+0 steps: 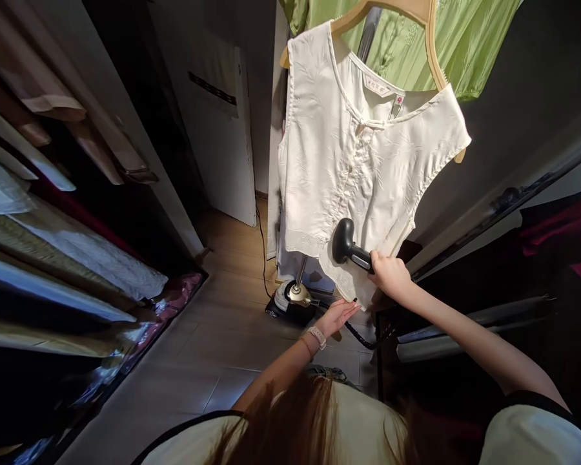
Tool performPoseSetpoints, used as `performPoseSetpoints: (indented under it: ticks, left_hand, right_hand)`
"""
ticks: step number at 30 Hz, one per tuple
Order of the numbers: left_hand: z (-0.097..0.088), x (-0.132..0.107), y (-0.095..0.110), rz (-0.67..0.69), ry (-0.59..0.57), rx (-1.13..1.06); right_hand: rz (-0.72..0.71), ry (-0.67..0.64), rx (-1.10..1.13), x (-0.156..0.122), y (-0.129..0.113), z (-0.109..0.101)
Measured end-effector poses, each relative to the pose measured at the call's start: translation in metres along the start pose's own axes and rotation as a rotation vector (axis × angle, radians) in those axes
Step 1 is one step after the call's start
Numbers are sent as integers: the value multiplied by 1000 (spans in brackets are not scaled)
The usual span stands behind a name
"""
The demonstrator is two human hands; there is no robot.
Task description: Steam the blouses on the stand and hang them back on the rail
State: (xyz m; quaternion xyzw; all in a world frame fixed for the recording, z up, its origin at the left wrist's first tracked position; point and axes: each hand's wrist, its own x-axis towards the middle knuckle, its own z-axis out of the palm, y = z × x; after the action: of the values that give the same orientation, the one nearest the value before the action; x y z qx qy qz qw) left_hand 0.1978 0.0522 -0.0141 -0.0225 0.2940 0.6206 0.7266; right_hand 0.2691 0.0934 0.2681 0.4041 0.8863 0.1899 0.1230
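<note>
A white sleeveless top (314, 155) hangs in front of me on a wooden hanger (432, 48). My right hand (391, 274) is wrapped round the handle of a black garment steamer head (343, 240), whose face lies against the lower front of the top. Below it, my left hand (337, 316) holds the bottom hem between thumb and fingers, drawing that corner downward. A dark ribbed hose (361, 337) runs behind my left hand. On the floor stands the steamer base (290, 300), with a metal pole (301, 270) rising from it.
Behind the top hangs a green garment (411, 51). Rows of clothes (77, 252) line the left side, and a dark rack with garments (552, 239) is at right. A white panel (227, 148) stands at the back. A black cord (262, 245) trails across the wood-look floor (213, 349).
</note>
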Motion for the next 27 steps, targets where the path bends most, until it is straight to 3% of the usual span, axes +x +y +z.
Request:
performPoseSetpoints:
  ticks: [3,7,10,14,22,24,27]
  left_hand:
    - [2,0,-1,-5,-1,12]
    - [5,-2,-3,-25,-34,37]
    - [7,-2,-5,-44,-59,54]
    - [7,-1,-7,-52,-46,53]
    - [12,-1,-1,-52,4,40]
    - [15,-1,-1,-50,15,34]
    - [17,-3,-2,-40,35,18]
  right_hand:
    - [118,89,-20,0,13,-29]
    - [312,381,-26,1,43,-88]
    - [389,494,-14,-1,51,-103]
    - [348,366,-6,-3,33,-74]
    - [136,78,99,16,-24,33]
    - [104,39,122,17,-32,47]
    - [104,40,145,12,-39,50]
